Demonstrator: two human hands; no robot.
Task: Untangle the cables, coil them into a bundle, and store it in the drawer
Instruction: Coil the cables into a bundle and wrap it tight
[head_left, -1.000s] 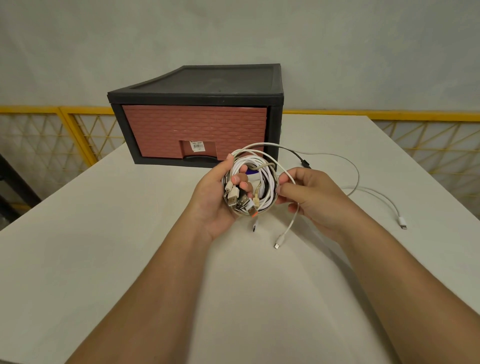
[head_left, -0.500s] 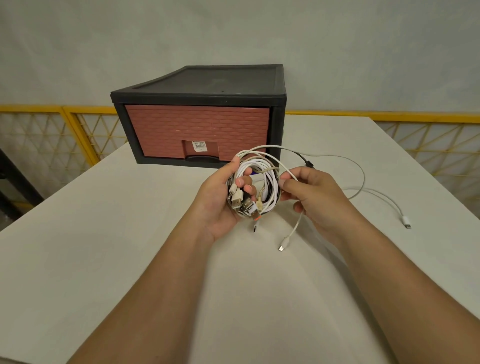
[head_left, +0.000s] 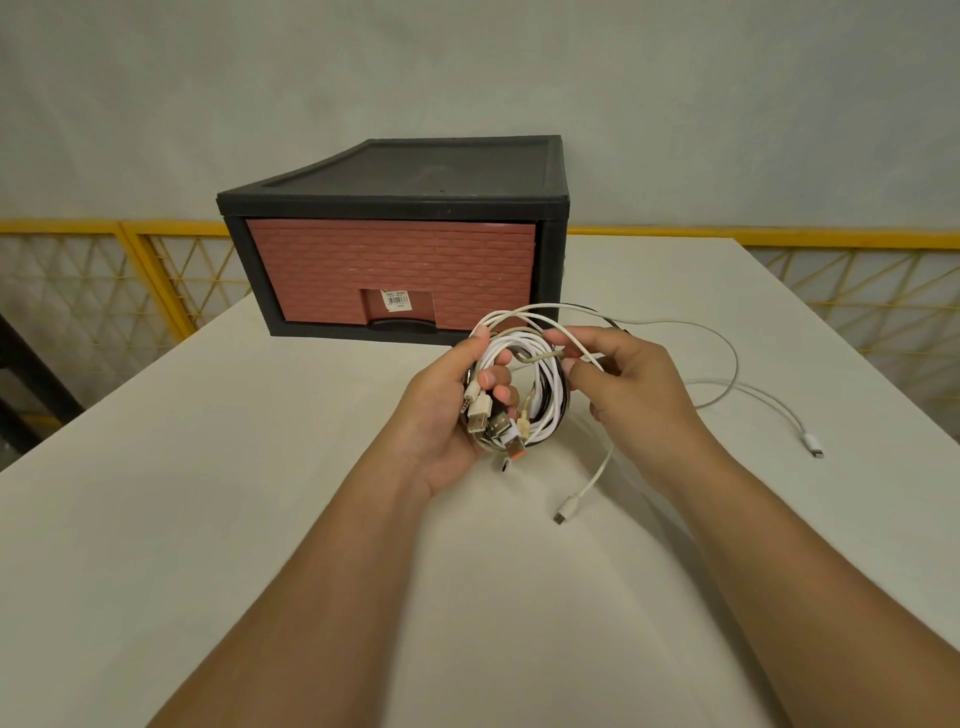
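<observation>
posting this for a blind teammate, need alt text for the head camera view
A person's left hand holds a coiled cable bundle over a white table while the right hand pinches one of its white strands. One loose white cable trails across the table to the right, and a closed reddish drawer in a black case stands behind.

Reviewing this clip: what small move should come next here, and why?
Probably the right hand, which pinches a strand at the coil, should draw in the loose white cable and lay another loop onto the coil that the left hand grips. That cable trails to the right across the table, and the drawer is closed, so coiling looks unfinished.
</observation>
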